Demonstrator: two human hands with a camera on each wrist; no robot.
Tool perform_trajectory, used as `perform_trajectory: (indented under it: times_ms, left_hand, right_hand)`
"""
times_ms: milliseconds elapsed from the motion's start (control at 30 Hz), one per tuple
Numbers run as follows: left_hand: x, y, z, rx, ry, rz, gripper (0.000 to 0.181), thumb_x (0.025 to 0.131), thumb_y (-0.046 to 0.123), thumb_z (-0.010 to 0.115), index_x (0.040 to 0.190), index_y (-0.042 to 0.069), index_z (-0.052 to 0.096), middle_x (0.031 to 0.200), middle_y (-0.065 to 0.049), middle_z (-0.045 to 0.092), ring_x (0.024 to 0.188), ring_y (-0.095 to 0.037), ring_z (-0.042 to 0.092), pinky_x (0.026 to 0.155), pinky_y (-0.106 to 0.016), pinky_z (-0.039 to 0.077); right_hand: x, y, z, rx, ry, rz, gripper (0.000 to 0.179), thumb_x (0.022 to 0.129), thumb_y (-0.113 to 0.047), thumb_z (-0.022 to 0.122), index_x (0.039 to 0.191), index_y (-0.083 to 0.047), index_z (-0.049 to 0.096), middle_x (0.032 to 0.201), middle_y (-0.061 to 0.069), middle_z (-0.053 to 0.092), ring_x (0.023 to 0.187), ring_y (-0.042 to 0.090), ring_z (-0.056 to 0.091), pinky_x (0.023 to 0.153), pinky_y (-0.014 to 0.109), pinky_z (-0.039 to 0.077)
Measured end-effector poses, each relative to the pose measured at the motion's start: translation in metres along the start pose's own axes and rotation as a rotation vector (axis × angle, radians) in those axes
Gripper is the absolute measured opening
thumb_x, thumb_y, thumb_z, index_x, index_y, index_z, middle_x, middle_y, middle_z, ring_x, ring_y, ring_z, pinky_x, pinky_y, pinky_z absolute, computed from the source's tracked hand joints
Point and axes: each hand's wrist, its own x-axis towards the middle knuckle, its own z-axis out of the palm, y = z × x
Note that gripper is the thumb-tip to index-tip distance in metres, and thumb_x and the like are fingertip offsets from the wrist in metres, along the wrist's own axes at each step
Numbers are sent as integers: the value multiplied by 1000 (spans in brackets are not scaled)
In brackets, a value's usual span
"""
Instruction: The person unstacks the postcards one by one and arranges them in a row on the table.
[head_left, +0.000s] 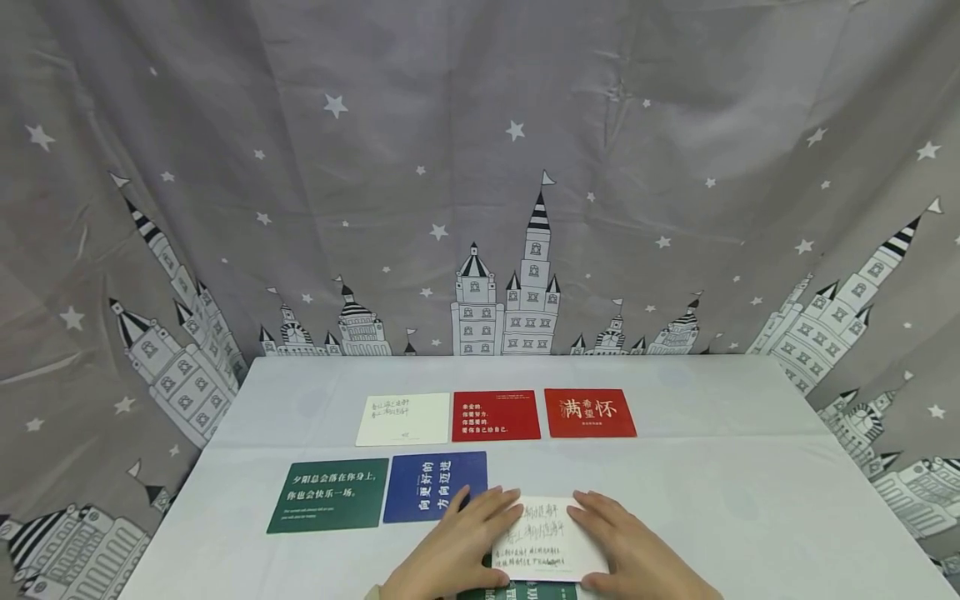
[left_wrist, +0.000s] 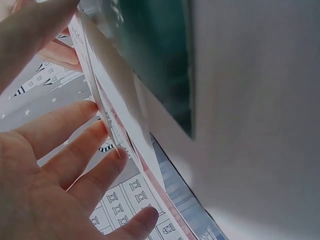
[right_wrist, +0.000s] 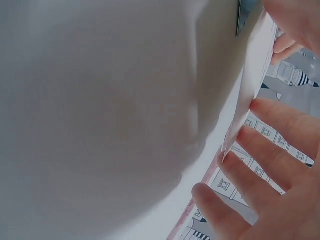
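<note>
In the head view a white card (head_left: 547,550) with handwritten lines is held between both hands, low over the front of the table. My left hand (head_left: 459,546) grips its left edge, with fingertips at the upper corner and thumb near the lower one. The opposite edge is gripped by my right hand (head_left: 633,546) in the same way. Under the white card lies a green card (head_left: 521,591), mostly hidden. Both wrist views show the held card (left_wrist: 92,70) (right_wrist: 252,65) nearly edge-on, its side meeting the fingertips.
Left of the hands lie a blue card (head_left: 435,487) and another green card (head_left: 327,495). Farther back a white handwritten card (head_left: 402,419) and two red cards (head_left: 495,416) (head_left: 592,412) form a row. A grey curtain (head_left: 480,125) with castles and stars hangs behind the white table (head_left: 750,492).
</note>
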Motion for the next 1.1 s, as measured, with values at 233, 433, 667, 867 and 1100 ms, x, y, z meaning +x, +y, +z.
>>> perform_trajectory:
  times_ms: [233, 433, 667, 867, 1100]
  left_hand:
    - [10, -2, -1, 59, 22, 9, 76, 72, 42, 81, 138, 13, 53, 146, 0, 42, 134, -23, 37, 105, -60, 28]
    - [16, -4, -3, 72, 28, 7, 75, 73, 42, 80, 137, 13, 54, 146, 0, 43, 134, -24, 38, 105, -60, 28]
    - [25, -8, -5, 62, 36, 3, 75, 73, 40, 81, 137, 12, 53, 146, -2, 43, 134, -26, 38, 106, -60, 27]
    - [32, -11, -5, 59, 26, -15, 76, 73, 40, 81, 138, 13, 53, 147, -1, 42, 135, -25, 36, 107, -59, 25]
    - [38, -15, -3, 42, 16, -39, 75, 74, 37, 81, 139, 14, 52, 148, 0, 41, 136, -23, 34, 108, -58, 24]
  right_hand:
    - [2, 8, -3, -117, 97, -85, 76, 74, -38, 79, 139, -12, 51, 145, 4, 42, 130, 27, 40, 99, 46, 43]
    - [9, 12, -7, -141, 119, -112, 76, 72, -38, 81, 136, -8, 53, 143, 7, 44, 130, 30, 41, 100, 48, 41]
    - [15, 15, -13, -174, 146, -153, 75, 72, -35, 82, 134, -5, 54, 141, 11, 46, 129, 32, 42, 100, 48, 41]
    - [21, 18, -17, -175, 143, -146, 74, 72, -34, 82, 133, -4, 54, 141, 13, 46, 129, 34, 42, 100, 49, 41]
    - [29, 25, -17, -179, 134, -151, 75, 73, -35, 82, 134, -3, 53, 142, 14, 44, 130, 34, 40, 102, 48, 39]
